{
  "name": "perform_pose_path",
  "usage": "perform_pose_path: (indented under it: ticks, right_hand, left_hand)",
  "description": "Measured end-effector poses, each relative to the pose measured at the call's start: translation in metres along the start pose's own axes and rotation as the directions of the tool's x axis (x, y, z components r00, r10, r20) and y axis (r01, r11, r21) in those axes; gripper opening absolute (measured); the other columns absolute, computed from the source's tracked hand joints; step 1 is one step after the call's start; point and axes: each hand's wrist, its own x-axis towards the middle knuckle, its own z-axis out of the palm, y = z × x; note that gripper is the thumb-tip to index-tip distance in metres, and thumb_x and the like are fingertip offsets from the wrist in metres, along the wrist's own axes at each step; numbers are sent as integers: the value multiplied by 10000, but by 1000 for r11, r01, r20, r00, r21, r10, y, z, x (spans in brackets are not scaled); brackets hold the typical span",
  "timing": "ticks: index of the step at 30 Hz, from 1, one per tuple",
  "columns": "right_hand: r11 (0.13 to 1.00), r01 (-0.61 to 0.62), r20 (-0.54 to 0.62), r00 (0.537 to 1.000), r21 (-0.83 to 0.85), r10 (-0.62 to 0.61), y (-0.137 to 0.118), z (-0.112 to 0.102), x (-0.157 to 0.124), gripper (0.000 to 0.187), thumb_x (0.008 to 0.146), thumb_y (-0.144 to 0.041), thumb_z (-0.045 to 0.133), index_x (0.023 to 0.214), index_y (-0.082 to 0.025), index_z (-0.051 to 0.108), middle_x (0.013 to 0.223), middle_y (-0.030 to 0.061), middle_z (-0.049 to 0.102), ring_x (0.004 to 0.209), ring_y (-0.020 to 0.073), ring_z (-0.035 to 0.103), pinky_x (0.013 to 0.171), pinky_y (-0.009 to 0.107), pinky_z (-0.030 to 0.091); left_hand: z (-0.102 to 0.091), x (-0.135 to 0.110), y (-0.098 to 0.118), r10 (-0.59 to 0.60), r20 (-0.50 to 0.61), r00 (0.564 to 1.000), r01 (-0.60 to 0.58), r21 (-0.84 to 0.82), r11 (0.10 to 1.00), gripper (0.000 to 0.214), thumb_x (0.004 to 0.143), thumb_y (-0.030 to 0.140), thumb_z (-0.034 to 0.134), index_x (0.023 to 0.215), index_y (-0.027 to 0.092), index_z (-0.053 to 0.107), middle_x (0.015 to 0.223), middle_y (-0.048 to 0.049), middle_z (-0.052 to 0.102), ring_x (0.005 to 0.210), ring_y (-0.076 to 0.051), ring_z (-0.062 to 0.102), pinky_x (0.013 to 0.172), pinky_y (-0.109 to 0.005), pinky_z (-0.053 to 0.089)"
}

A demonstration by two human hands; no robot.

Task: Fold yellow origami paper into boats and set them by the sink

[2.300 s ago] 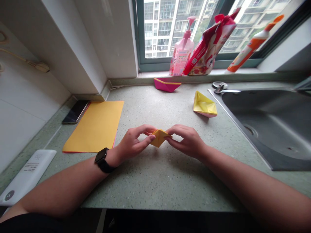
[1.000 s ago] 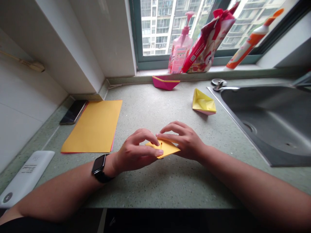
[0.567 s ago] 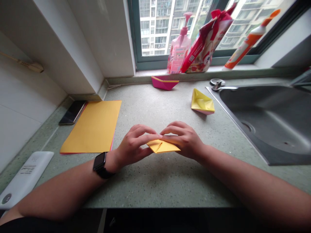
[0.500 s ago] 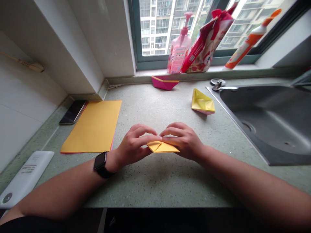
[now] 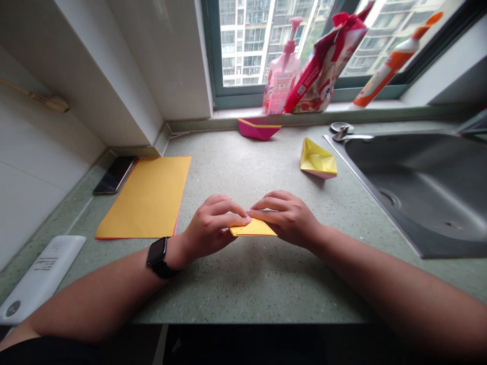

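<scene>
Looks down on a speckled counter [image 5: 243, 294], with a window [image 5: 243, 45] behind and a steel sink [image 5: 426, 192] set into the right side. Matches the earlier frames here, apart from a slight shift of view. Takes in a stack of orange sheets [image 5: 144, 197] at the left, in the same place as before.

Brings the left hand [image 5: 213, 223] and the right hand [image 5: 287, 218] closer together than about two seconds ago — now with the fingertips almost meeting. Has both bent in a pinching grip.

Shows, farther back, a yellow paper boat [image 5: 318, 161] near the sink and a pink paper boat [image 5: 259, 131] to its left, both unmoved.

Comes down last to a small folded orange paper [image 5: 256, 229], gripped by both hands. Differs most here: held up earliest as a diamond with a point downward, now tilted flatter with a long straight edge at the near side. Shows less of the slanted flap than half a second ago. Lies directly between the hands, touching both, just below the fingertips — partly hidden by the fingers at either end.
</scene>
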Motion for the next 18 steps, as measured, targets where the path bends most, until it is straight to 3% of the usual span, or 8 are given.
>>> perform_pose_path:
  ticks: [10, 18]
  right_hand:
    - [999, -41, 73, 997, 10, 40, 11, 2, -6, 165, 1059, -223, 687, 1144, -244, 827, 1018, 11, 848, 839, 204, 711, 722, 360, 519]
    - [994, -42, -72, 996, 97, 49, 3, 0, -1, 248, 1033, -285, 741, 1278, -252, 765, 1080, 64, 818, 915, 215, 711, 812, 383, 592]
  left_hand:
    - [-3, 1, 0, 32, -5, 999, -31, 35, 999, 173, 1083, 224, 708, 1239, 278, 757, 1029, -14, 813, 891, -153, 733, 978, -381, 603]
    - [-4, 0, -1, -5, 1, 1000, 5, 14, 1000, 156, 1088, 211, 699, 1213, 270, 772, 1028, -19, 823, 884, -152, 740, 962, -376, 600]
